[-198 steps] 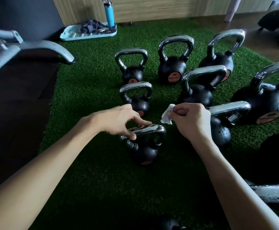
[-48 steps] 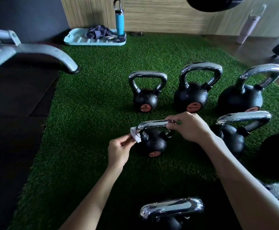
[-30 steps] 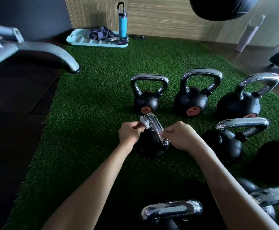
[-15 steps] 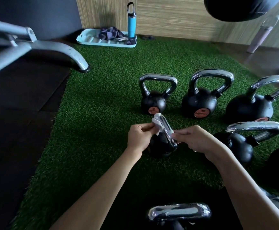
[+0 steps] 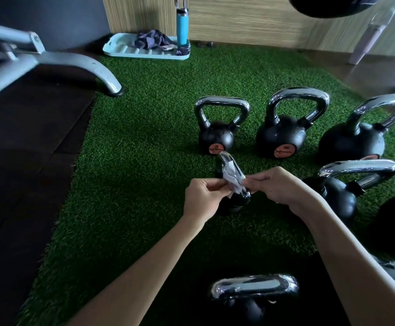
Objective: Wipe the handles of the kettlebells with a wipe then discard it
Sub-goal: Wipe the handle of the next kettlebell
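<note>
Left hand: the left hand (image 5: pixel 202 198) is curling its fingers and pinching the left edge of the wipe (image 5: pixel 231 174) between thumb and fingertips.
Right hand: the right hand (image 5: pixel 280 188) is curling its fingers too, with thumb and fingertips closing on the right edge of the wipe at the handle; whether they are also catching the metal cannot be told.
Wipe: it is lying draped over the chrome handle (image 5: pixel 224 161), crumpled and stretched between both hands.
Kettlebell being wiped: the small kettlebell (image 5: pixel 237 204) is sitting on the green turf (image 5: pixel 144 142), turned so its handle is showing edge-on, with its black body partly hidden between the hands.
Back row: a small weight (image 5: pixel 216 138), a middle weight (image 5: pixel 282 138) and a large weight (image 5: pixel 352 143) are standing upright side by side, just beyond the hands.
Right side: another kettlebell (image 5: pixel 338 197) is standing near the right wrist, apart from it.
Front: the near kettlebell (image 5: pixel 255 290) is showing its shiny handle between the forearms.
Far edge: a pale tray (image 5: pixel 123 49) is holding a bundled cloth (image 5: pixel 151 41), with a blue bottle (image 5: pixel 182 31) standing at its right end.
Left: a grey metal frame leg (image 5: pixel 90 67) is resting at the turf's edge, beside dark floor mats (image 5: pixel 27 142).
</note>
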The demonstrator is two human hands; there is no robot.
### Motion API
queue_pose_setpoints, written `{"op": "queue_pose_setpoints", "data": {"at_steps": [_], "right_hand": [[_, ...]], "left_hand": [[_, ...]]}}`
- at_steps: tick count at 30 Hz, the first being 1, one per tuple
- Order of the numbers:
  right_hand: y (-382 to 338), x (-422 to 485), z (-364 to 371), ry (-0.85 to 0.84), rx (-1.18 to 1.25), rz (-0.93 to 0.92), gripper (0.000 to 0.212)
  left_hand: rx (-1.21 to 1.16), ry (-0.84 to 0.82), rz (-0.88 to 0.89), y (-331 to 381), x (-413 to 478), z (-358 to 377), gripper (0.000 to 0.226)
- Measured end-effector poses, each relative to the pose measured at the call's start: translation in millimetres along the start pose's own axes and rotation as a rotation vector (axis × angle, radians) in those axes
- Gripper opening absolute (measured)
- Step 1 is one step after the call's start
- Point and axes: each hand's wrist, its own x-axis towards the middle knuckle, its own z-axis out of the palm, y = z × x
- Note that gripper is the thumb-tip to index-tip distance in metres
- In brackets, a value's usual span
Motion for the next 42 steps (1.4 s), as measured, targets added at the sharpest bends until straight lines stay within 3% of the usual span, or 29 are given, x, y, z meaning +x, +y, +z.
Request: {"op": "queue_pose_setpoints", "data": {"at_steps": [5,8,14,16,19,23,29,35,38,42], "right_hand": [[-2,0,0,0.003,-0.011,-0.014,0.011],[-1,0,-2,-0.002,-0.005,-0.017,0.008],[-2,0,2,0.029,-0.080,-0.021,0.002],[-4,-2,1,0.075,-0.149,-0.071,0.016],[-11,-12,-3,0.141,-0.329,-0.297,0.057],[-16,-17,4,0.099,-0.540,-0.553,0.057],[-16,-19,16,0.173,-0.292,-0.611,0.037],[-15,-20,11,0.248,-0.156,-0.520,0.014],[-6,-15,0,0.363,-0.133,-0.428,0.009],[6,-8,0,0.273,0.203,-0.219,0.006]], "left_hand": [[0.001,-0.018,0.039,-2,-1,-1,0.022],[0.143,-0.101,0.123,-15,-11,0,0.020],[0.493,-0.092,0.387,-31,-5,-7,0.019],[0.472,-0.058,0.398,-27,-7,-13,0.019],[0.364,-0.022,0.391,-15,-10,-29,0.017],[0.257,-0.032,0.338,8,-16,-43,0.013],[0.116,-0.007,0.273,24,-14,-47,0.016],[0.189,-0.225,0.223,24,-7,-52,0.023],[0.158,-0.138,0.136,21,-1,-50,0.021],[0.045,-0.049,-0.036,23,7,-38,0.019]]}}
